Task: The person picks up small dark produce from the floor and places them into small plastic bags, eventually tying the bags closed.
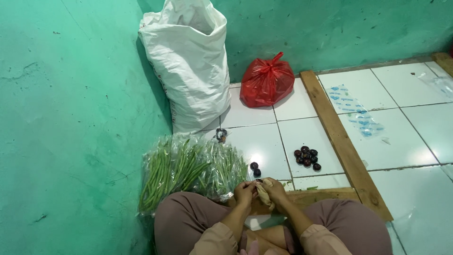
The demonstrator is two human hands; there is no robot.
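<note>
Both hands meet just above the person's knees: the left hand [244, 192] and the right hand [275, 190] are closed together around a small pale, yellowish object [265, 195], held close as if for fine finger work; what it is cannot be made out. Beside the left hand lie bagged green beans [188, 171]. Beyond the hands, dark round fruits [307, 157] sit in a cluster on the white tiled floor [257, 146], with a red plastic bag [267, 81] and white sack [188, 61] against the wall.
</note>
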